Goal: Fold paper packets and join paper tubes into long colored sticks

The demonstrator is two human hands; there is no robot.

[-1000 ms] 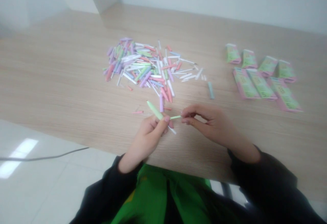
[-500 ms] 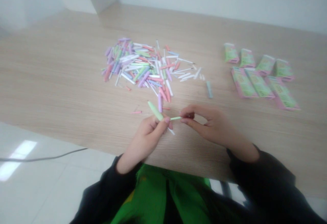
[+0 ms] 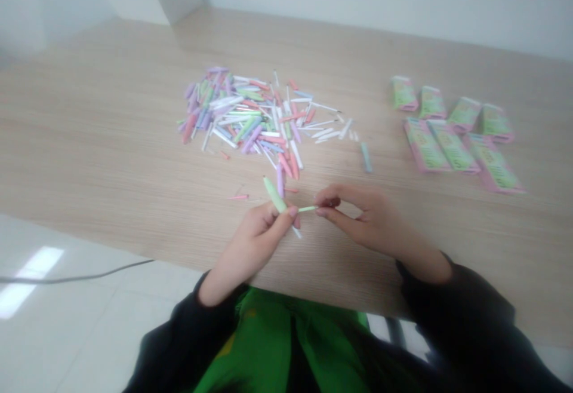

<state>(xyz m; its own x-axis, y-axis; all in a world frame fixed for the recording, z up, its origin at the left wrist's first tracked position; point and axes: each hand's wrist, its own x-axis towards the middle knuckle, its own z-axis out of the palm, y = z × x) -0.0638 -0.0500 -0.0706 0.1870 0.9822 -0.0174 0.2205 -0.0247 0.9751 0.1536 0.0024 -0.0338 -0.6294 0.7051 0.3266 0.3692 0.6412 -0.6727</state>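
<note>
I log these from my feed, largest first. One light wood-grain table [image 3: 111, 112] fills the middle of the frame. At upper right lie seven pink-and-green paper packets [image 3: 452, 142] in two rows. At top centre sits a loose heap of pastel paper strips [image 3: 250, 118]. At lower centre, the left hand [image 3: 250, 238] pinches a pale green paper roll [image 3: 275, 197], tilted toward upper left. The right hand [image 3: 371, 220], in a narrow pinch, holds a thin green strip [image 3: 308, 208] running from the roll, just above the table.
</note>
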